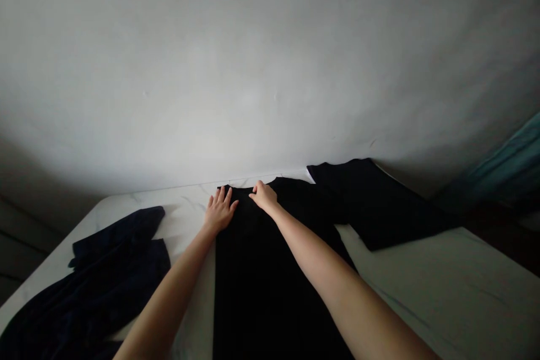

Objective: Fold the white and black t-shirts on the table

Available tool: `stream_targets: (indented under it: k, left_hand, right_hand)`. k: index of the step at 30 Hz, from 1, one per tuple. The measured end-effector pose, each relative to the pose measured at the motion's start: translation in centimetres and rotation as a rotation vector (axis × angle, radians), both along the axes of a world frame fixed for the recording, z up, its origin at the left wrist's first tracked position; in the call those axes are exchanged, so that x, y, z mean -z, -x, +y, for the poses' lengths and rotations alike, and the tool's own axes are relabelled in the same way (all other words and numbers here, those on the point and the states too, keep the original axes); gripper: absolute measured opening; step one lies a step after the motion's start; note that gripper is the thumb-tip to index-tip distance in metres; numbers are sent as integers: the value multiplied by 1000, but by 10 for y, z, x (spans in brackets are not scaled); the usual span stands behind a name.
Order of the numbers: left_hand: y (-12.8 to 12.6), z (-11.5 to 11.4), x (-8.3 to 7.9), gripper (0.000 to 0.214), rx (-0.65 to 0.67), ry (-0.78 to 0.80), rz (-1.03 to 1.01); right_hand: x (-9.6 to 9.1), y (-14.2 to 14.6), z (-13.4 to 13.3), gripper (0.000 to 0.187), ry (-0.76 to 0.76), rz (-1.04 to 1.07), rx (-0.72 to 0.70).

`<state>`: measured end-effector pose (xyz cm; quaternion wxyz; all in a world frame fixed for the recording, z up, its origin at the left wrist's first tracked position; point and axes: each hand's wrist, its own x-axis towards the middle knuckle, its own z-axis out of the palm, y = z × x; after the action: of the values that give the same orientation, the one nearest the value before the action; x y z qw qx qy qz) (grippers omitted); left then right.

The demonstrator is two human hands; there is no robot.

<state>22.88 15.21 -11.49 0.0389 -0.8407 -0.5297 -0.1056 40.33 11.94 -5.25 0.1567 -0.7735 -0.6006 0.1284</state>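
Observation:
A black shirt (261,287) lies spread on the table, its neckline toward the wall and its body running down toward me. My left hand (219,211) rests flat on its far left corner, fingers spread. Beside it, my right hand (264,197) is closed at the neckline, thumb and fingers pinching the fabric. To the right, a wide black sleeve-like piece (379,202) stretches across the table; whether it belongs to the same shirt is hard to make out in the dark cloth.
Crumpled dark navy clothing (113,270) lies on the left of the white marbled table (442,275). A pale wall (270,67) rises along the table's far edge. Teal fabric (498,152) hangs at the far right, beyond the table.

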Motion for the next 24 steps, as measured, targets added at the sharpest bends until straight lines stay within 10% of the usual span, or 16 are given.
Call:
stream_targets:
  k: [6, 10, 16, 24]
  left_hand:
    - [-2, 0, -2, 61, -7, 22, 23]
    - [0, 2, -1, 59, -15, 30, 32]
    - [1, 0, -6, 54, 19, 53, 33]
    - [6, -33, -29, 61, -13, 190, 56]
  right_hand:
    - [3, 7, -17, 24, -56, -166, -17]
    - [13, 30, -29, 35, -228, -210, -267]
    - [38, 36, -34, 60, -65, -146, -429]
    - [17, 18, -67, 58, -111, -201, -520]
